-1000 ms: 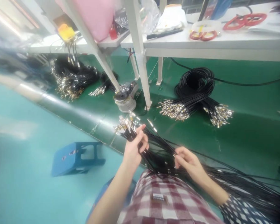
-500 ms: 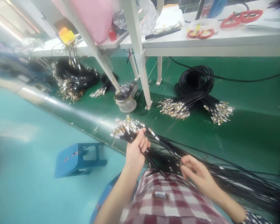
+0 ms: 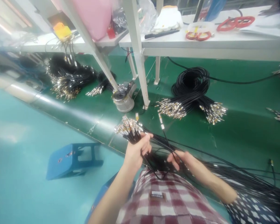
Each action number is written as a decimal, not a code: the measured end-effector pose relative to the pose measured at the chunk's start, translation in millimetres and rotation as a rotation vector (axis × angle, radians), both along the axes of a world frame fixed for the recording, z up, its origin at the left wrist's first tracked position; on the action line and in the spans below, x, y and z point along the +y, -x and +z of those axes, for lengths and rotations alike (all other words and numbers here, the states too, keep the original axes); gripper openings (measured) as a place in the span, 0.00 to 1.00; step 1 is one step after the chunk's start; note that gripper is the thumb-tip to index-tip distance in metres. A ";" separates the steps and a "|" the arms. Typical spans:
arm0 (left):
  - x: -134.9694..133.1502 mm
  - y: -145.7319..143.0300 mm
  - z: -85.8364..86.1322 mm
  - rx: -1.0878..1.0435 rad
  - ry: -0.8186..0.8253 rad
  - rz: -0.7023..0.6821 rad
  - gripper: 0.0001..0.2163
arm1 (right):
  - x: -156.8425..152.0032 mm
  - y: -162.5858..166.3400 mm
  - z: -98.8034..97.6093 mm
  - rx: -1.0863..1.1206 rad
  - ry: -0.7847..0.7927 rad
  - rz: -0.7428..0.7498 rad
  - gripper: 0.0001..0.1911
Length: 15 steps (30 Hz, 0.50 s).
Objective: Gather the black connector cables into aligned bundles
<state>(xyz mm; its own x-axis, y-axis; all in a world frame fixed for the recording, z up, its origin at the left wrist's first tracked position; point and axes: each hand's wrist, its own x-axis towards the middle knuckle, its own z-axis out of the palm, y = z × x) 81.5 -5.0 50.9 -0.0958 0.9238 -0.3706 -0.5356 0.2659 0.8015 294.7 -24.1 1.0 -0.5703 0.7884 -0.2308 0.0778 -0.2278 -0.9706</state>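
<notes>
My left hand (image 3: 136,149) is closed round a bunch of thin black cables just behind their metal connector ends (image 3: 128,128). The connectors fan out up and to the left over the edge of the green bench (image 3: 235,130). My right hand (image 3: 180,158) pinches a single black cable (image 3: 164,135) whose connector end rises above the bunch. The rest of the cable bundle (image 3: 242,183) trails to the right across my lap, over a red-and-white checked cloth (image 3: 168,199).
A coiled cable bundle (image 3: 192,90) with connector ends lies on the bench behind. More cable heaps (image 3: 67,77) lie at the left. A round tape dispenser (image 3: 122,98) stands by a white frame leg (image 3: 137,53). A blue stool (image 3: 72,158) stands on the teal floor.
My right hand has moved left and lifted one cable out of the bunch, so its connector end now stands above. My left hand has kept its grip, shifting slightly.
</notes>
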 end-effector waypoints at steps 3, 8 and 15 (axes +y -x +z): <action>0.8 -2.7 1.0 0.010 0.006 -0.003 0.08 | 12.7 9.0 11.7 -0.044 -0.029 -0.014 0.26; 2.2 -8.1 0.7 0.129 -0.004 -0.013 0.10 | 17.0 27.4 34.2 0.084 0.131 -0.043 0.24; 5.2 -12.0 2.4 0.116 -0.017 0.059 0.10 | 16.2 36.5 41.1 0.139 0.239 -0.193 0.23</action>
